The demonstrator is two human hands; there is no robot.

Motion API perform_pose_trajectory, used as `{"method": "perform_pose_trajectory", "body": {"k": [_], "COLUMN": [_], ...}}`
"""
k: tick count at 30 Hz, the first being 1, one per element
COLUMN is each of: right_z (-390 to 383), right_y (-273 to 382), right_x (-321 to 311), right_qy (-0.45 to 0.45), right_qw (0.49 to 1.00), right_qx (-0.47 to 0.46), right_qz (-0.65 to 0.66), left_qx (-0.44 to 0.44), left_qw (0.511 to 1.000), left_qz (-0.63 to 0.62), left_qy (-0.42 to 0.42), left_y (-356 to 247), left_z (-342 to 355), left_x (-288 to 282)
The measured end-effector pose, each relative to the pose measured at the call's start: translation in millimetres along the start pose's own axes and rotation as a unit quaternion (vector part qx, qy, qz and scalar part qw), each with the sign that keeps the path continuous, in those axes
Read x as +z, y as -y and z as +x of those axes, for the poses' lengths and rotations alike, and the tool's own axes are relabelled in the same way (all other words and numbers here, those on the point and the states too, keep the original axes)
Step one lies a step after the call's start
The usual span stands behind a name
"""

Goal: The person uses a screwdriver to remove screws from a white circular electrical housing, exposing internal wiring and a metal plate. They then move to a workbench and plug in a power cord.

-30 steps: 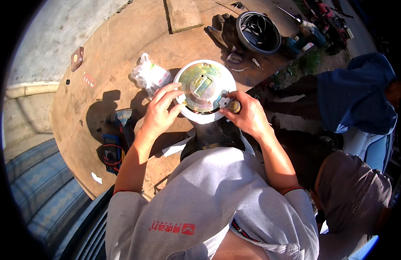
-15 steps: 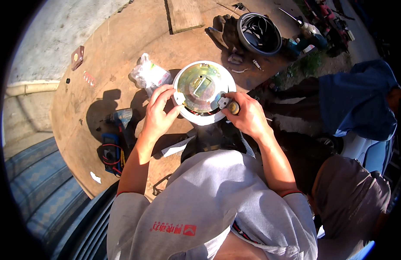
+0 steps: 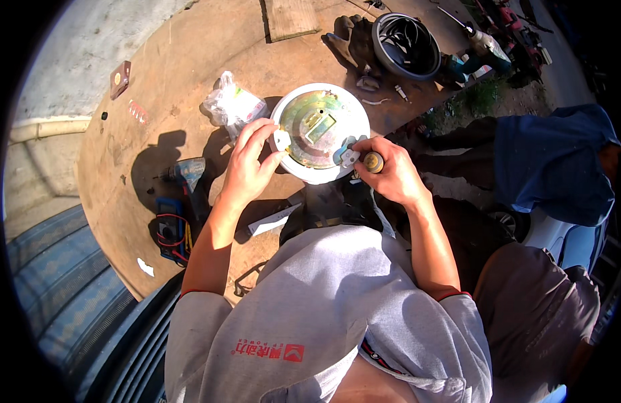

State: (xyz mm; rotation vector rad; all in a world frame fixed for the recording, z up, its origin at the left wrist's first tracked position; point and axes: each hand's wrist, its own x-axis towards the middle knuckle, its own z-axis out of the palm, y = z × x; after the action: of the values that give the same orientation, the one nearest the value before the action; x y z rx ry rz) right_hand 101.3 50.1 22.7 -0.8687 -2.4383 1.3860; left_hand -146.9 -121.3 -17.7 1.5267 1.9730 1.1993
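Observation:
A round white housing point(image 3: 324, 179) with a yellowish-green metal plate point(image 3: 304, 124) is held between my hands. My left hand point(image 3: 251, 161) grips its left rim at a small white tab point(image 3: 281, 140), fingertips and thumb bent round it. At the right edge of the plate, my right hand point(image 3: 391, 174) holds a short yellow-and-dark tool handle point(image 3: 373, 161), with fingertips at a small silver metal piece point(image 3: 349, 156). Just beyond my left fingers lies a crumpled plastic bag point(image 3: 233, 107). Whatever supports the housing underneath is mostly hidden by it.
The wooden table point(image 3: 142, 60) holds a drill point(image 3: 189, 176), multimeter point(image 3: 171, 228), board point(image 3: 287, 17), bowl of cables point(image 3: 404, 43), dark glove point(image 3: 351, 47) and second power tool point(image 3: 482, 54). Right are another person in blue point(image 3: 552, 161) and someone's dark-clothed body point(image 3: 539, 302).
The housing and both my hands have shifted slightly away from me and rightward in the picture. The dark gap along the plate's lower edge, with red wire in it, is less visible.

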Motion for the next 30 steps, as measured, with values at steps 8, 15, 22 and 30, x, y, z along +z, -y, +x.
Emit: {"method": "perform_pose_trajectory", "body": {"k": [8,15,22,30], "right_z": [-0.3,-2.5,-1.7,-4.6], "right_y": [4.1,6.6,3.6,13.7], "right_x": [1.9,1.8,4.9,7.6], "right_qy": [-0.010,-0.008,-0.015,0.001], "right_qw": [1.000,0.999,0.998,0.994], "right_qx": [0.024,0.043,0.061,0.053], "right_qz": [0.009,-0.016,-0.020,-0.095], "left_qx": [-0.016,-0.028,-0.068,-0.064], "left_qw": [1.000,0.999,0.996,0.996], "left_qz": [-0.001,-0.018,-0.047,-0.057], "left_qy": [0.011,0.003,0.014,-0.009], "left_y": [5.6,3.0,5.1,10.0], "left_z": [6.2,7.0,6.1,4.0], "left_x": [-0.1,2.3,2.9,7.1]}}
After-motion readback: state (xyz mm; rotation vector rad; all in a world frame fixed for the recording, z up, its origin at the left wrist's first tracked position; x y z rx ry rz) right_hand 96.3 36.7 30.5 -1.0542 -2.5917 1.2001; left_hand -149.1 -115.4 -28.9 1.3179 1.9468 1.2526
